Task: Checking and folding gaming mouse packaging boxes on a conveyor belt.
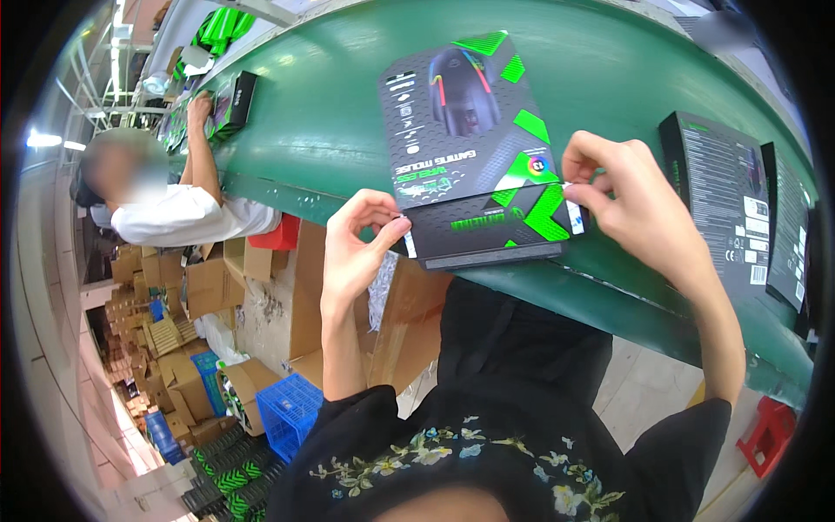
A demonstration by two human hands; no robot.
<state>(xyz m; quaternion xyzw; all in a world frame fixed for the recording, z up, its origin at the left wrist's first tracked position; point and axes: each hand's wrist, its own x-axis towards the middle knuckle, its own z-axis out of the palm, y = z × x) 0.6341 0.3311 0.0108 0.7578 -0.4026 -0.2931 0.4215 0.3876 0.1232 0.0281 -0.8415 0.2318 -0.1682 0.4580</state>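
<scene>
A black and green mouse box (465, 130) lies on the green bench with its printed mouse picture upward. Its near end panel (487, 224) faces me, and a dark flap edge (496, 257) sticks out below it. My left hand (358, 248) is at the near left corner, thumb and forefinger closed on a small whitish side tab. At the near right corner my right hand (631, 196) pinches in the same way, by another whitish tab (574, 216). Whether each tab is part of the box or a sticker, I cannot tell.
More dark boxes (722, 187) stand at the bench's right. Up the bench on the left, a co-worker (178, 204) handles a similar box (233, 104). Below the bench are cartons (209, 283), a blue crate (287, 413) and a red stool (767, 435).
</scene>
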